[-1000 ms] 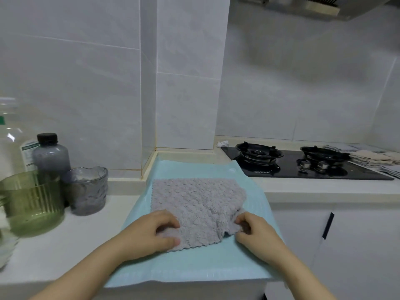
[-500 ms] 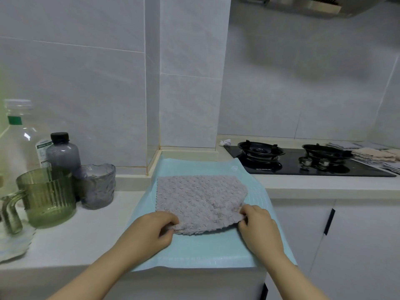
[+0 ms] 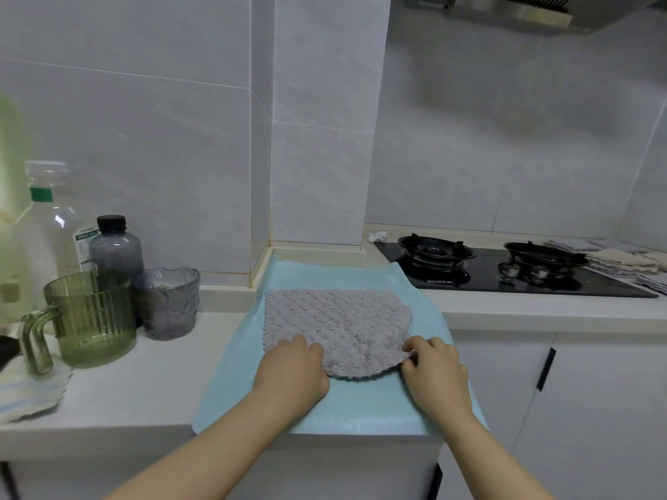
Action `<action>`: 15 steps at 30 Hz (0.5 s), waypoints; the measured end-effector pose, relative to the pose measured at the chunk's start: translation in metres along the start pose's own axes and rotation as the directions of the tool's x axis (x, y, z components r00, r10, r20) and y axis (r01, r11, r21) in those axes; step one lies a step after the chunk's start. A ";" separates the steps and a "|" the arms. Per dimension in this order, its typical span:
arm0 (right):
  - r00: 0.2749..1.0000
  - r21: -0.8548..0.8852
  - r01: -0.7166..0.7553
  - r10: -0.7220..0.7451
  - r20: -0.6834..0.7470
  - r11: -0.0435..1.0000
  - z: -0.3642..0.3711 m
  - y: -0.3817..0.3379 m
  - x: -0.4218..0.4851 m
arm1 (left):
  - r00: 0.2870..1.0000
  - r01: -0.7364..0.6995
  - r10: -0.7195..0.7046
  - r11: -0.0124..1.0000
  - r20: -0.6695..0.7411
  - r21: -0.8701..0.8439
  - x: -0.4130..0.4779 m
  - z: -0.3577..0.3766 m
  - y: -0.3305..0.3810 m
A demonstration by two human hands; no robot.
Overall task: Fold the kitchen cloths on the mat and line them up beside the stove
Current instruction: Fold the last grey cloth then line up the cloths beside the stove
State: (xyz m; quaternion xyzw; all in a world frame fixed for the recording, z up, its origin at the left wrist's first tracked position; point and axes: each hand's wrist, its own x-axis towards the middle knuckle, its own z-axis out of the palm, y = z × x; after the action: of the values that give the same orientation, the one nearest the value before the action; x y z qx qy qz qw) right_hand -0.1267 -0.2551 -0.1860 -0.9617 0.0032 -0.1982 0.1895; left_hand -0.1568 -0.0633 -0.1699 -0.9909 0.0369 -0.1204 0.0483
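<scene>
One grey cloth (image 3: pixel 335 319) on teal mat (image 3: pixel 361 409), white counter (image 3: pixel 144 384), tiled walls (image 3: pixel 144 138)

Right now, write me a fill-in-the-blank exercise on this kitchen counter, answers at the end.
The left hand and right hand hold the fuzzy grey kitchen cloth on the pale blue mat, which lies ____ of the black glass stove.
The stove has ____ burners.
The smoky grey plastic bottle has a ____ cap.
A row of cloths lies on the stove's ____ side.
Answers: left; two; black; right.
</scene>
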 end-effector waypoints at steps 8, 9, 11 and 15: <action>0.998 0.161 -0.001 0.010 -0.059 0.987 0.002 0.002 0.001 | 0.991 -0.134 0.133 0.989 -0.026 -0.063 0.001 -0.003 -0.035; 0.995 0.228 0.007 0.015 -0.096 0.974 0.001 0.002 0.000 | 0.990 -0.132 0.129 0.989 -0.049 -0.068 0.000 -0.002 -0.036; 0.985 0.296 0.037 0.015 -0.171 0.954 -0.001 0.002 -0.003 | 0.991 -0.107 0.100 0.991 -0.091 -0.078 -0.002 0.001 -0.035; 0.976 0.323 0.068 0.004 -0.217 0.944 0.000 0.004 -0.003 | 0.993 -0.059 0.043 0.986 -0.105 -0.154 -0.003 0.001 -0.033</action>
State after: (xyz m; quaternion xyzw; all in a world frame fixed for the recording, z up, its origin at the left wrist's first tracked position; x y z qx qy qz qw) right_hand -0.1293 -0.2585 -0.1884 -0.8896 -0.0250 -0.3014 0.3422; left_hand -0.1576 -0.0302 -0.1686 -0.9829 0.0742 -0.1662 -0.0285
